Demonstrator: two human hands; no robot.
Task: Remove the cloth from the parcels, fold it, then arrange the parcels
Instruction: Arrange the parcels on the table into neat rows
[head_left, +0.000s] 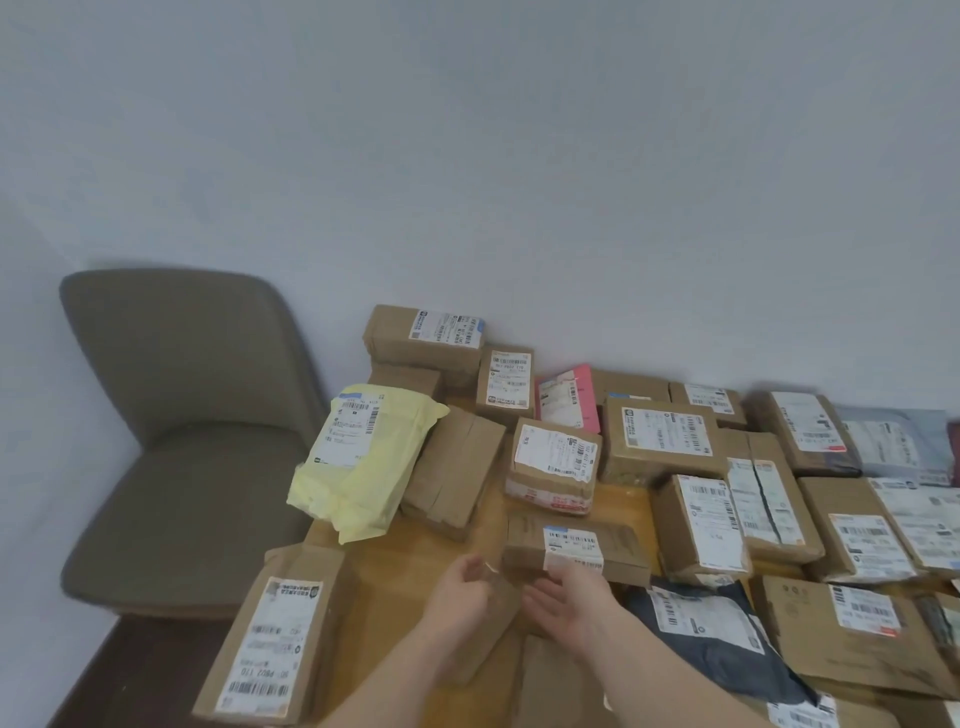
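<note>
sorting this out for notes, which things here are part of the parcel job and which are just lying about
Job: cardboard parcels, yellow mailer bag, dark grey mailer bag, pink parcel, left hand, right hand.

Lying about: grey-brown chair, wooden table.

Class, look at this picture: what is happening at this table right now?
A person is sorting parcels on a wooden table. Both hands, left hand and right hand, reach toward a flat cardboard parcel with a label; the blur hides whether either grips it. No cloth is visible. Many boxes and a yellow mailer lie around.
</note>
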